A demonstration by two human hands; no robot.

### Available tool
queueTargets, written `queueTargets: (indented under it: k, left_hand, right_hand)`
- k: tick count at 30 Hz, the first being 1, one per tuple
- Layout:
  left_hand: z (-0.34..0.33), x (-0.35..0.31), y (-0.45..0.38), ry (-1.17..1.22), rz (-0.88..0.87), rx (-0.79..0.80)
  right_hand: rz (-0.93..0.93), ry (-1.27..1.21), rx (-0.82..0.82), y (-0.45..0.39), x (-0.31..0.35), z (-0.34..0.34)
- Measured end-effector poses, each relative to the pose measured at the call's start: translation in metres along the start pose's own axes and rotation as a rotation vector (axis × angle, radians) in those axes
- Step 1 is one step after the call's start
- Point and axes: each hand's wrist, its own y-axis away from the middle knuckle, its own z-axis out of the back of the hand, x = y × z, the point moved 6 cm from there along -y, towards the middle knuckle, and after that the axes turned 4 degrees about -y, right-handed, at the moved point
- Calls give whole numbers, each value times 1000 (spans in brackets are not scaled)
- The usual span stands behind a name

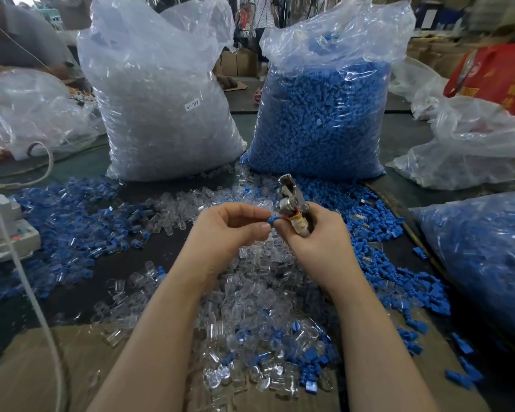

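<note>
I have both hands raised over the middle of the desk (167, 251), above a heap of loose clear pieces (250, 292). My left hand (229, 230) pinches a small blue piece (272, 220) between thumb and forefinger, just beside the right thumb. My right hand (318, 236) is curled round the taped handle of a metal tool (292, 200), head pointing up. Toward the far edge stand a bag of clear pieces (161, 114) and a bag of blue pieces (318, 120).
</note>
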Motion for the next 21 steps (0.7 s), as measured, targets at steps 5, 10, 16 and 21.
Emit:
queueTargets:
  k: [5, 10, 16, 21]
  left_hand:
    - [13, 9, 4, -606, 121, 131]
    - [2, 13, 5, -838, 135, 211]
    - [1, 14, 1, -714, 102, 90]
    - [1, 7, 1, -144, 124, -5]
  right_hand:
    - [4, 64, -46, 0, -2, 3]
    - [21, 116, -64, -1, -2, 4]
    - [23, 138, -60, -1, -3, 3]
    - [18, 75, -85, -1, -2, 5]
